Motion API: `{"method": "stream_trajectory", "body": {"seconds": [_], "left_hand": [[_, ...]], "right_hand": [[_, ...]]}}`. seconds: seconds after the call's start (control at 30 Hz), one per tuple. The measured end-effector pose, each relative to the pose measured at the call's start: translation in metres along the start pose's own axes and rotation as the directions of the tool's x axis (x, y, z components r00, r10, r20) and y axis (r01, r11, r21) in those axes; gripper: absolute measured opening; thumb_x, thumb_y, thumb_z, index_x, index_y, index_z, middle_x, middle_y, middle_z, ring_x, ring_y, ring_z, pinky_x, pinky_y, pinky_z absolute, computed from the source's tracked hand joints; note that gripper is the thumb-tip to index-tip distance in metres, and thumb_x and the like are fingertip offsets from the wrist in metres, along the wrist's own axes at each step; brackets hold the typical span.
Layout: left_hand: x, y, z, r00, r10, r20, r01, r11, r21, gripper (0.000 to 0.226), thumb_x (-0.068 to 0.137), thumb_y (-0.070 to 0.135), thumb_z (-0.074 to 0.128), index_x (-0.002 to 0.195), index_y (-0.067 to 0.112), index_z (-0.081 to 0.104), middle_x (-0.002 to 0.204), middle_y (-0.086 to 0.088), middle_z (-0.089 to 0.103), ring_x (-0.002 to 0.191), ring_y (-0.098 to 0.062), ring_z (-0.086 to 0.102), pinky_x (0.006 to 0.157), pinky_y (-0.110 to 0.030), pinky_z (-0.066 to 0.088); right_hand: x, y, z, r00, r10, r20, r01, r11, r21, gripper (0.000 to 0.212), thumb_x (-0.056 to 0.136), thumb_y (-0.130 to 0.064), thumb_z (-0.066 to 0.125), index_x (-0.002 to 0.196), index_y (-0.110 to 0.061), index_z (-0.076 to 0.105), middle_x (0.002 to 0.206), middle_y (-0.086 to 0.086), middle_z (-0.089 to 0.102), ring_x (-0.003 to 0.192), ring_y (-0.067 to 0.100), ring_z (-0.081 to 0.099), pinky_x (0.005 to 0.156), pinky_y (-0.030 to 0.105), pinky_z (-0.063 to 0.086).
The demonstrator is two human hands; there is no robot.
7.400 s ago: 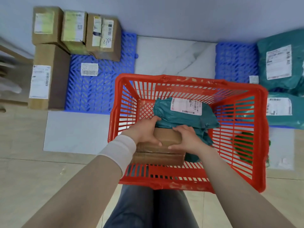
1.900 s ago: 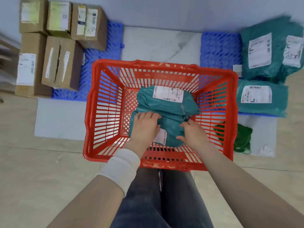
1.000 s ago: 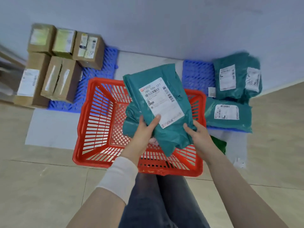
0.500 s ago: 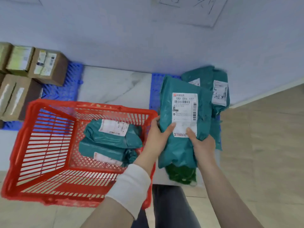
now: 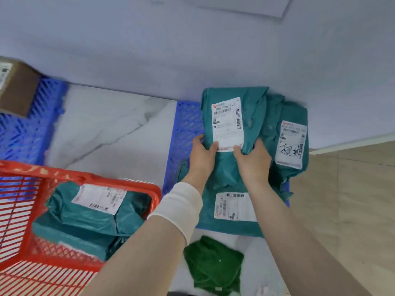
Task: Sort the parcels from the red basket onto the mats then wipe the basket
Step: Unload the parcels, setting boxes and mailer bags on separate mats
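Observation:
My left hand [image 5: 202, 155] and my right hand [image 5: 253, 160] both grip a teal mailer bag [image 5: 252, 112] with a white label, holding it over the right blue mat [image 5: 186, 129]. Beneath and beside it on that mat lie other teal bags: one [image 5: 290, 137] against the wall at right and one [image 5: 233, 210] nearer me. The red basket [image 5: 85, 178] stands at lower left with two teal bags [image 5: 89, 216] stacked inside. A green cloth [image 5: 213, 265] lies on the floor below my arms.
The left blue mat [image 5: 32, 129] carries a brown cardboard box [image 5: 17, 88] at the far left edge. A white marble slab [image 5: 111, 133] runs between the mats. A pale wall [image 5: 192, 50] backs everything; beige floor tiles [image 5: 352, 199] lie to the right.
Both hands lifted the teal bag out of the basket and carried it right and forward, down onto the pile on the right mat. The view swung right.

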State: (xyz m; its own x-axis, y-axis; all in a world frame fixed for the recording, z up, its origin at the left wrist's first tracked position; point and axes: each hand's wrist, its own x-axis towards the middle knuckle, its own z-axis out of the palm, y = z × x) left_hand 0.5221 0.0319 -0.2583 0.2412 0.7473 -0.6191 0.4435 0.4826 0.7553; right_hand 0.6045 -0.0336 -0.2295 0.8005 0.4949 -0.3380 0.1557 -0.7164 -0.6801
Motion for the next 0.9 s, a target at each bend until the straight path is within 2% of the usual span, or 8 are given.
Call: {"method": "stream_trajectory", "body": {"seconds": [0.17,0.37,0.53,0.6,0.67,0.77,0.9], "left_hand": [[0.043,-0.028,0.028,0.999,-0.032,0.015,0.031,0.997,0.067,0.053,0.093,0.017,0.052,0.14,0.008,0.031,0.144,-0.008,0.042,0.132,-0.021,0.04,0.106,-0.025,0.029],[0.057,-0.028,0.041,0.999,-0.046,0.017,0.043,0.991,0.123,0.053,0.094,0.018,0.049,0.142,0.009,0.029,0.146,-0.008,0.04,0.134,-0.022,0.038,0.11,-0.032,0.03],[0.04,-0.014,0.028,1.0,-0.02,-0.023,0.022,0.995,0.098,0.054,0.094,0.02,0.048,0.143,0.008,0.028,0.148,-0.008,0.036,0.137,-0.022,0.033,0.113,-0.038,0.029],[0.025,-0.004,0.02,0.997,0.018,-0.069,-0.012,0.996,0.094,0.053,0.094,0.019,0.049,0.142,0.008,0.029,0.147,-0.007,0.036,0.136,-0.02,0.033,0.113,-0.034,0.029],[0.005,0.005,0.01,0.994,0.078,-0.08,-0.064,0.985,0.163,0.05,0.094,0.018,0.049,0.14,0.008,0.033,0.145,-0.008,0.039,0.135,-0.02,0.035,0.111,-0.032,0.029],[-0.028,0.018,-0.011,0.972,0.233,-0.031,-0.199,0.883,0.425,0.043,0.094,0.018,0.048,0.135,0.008,0.04,0.138,-0.011,0.046,0.129,-0.025,0.039,0.107,-0.033,0.03],[-0.079,0.029,-0.051,0.911,0.401,0.099,-0.347,0.613,0.709,0.04,0.093,0.017,0.046,0.132,0.012,0.044,0.129,-0.012,0.051,0.118,-0.031,0.045,0.096,-0.037,0.033]], "right_hand": [[0.038,0.022,0.037,0.999,0.025,0.025,-0.019,0.982,-0.185,0.041,0.088,-0.019,0.057,0.124,-0.002,0.044,0.125,0.016,0.054,0.113,0.031,0.052,0.091,0.037,0.044],[0.049,0.029,0.045,1.0,0.007,0.031,0.004,0.938,-0.347,0.044,0.09,-0.023,0.054,0.126,0.0,0.041,0.129,0.015,0.048,0.112,0.032,0.052,0.086,0.04,0.046],[0.032,0.022,0.028,0.998,0.04,-0.038,-0.05,0.937,-0.345,0.063,0.084,-0.033,0.062,0.135,-0.008,0.034,0.129,0.013,0.044,0.115,0.03,0.049,0.08,0.038,0.046],[0.019,0.017,0.018,0.997,0.05,-0.059,-0.067,0.938,-0.34,0.071,0.083,-0.032,0.064,0.139,-0.007,0.028,0.133,0.015,0.039,0.12,0.031,0.044,0.088,0.04,0.044],[0.003,0.008,0.007,0.998,0.003,-0.068,-0.029,0.923,-0.384,0.073,0.083,-0.03,0.064,0.14,-0.004,0.027,0.135,0.018,0.037,0.124,0.033,0.037,0.098,0.04,0.037],[-0.025,-0.01,-0.009,0.988,-0.136,-0.077,0.09,0.9,-0.427,0.064,0.083,-0.027,0.064,0.136,-0.005,0.036,0.131,0.018,0.041,0.12,0.033,0.036,0.098,0.036,0.03],[-0.071,-0.038,-0.026,0.953,-0.303,0.017,0.274,0.836,-0.476,0.048,0.083,-0.026,0.064,0.126,-0.01,0.05,0.125,0.013,0.046,0.116,0.033,0.039,0.093,0.036,0.032]]}}
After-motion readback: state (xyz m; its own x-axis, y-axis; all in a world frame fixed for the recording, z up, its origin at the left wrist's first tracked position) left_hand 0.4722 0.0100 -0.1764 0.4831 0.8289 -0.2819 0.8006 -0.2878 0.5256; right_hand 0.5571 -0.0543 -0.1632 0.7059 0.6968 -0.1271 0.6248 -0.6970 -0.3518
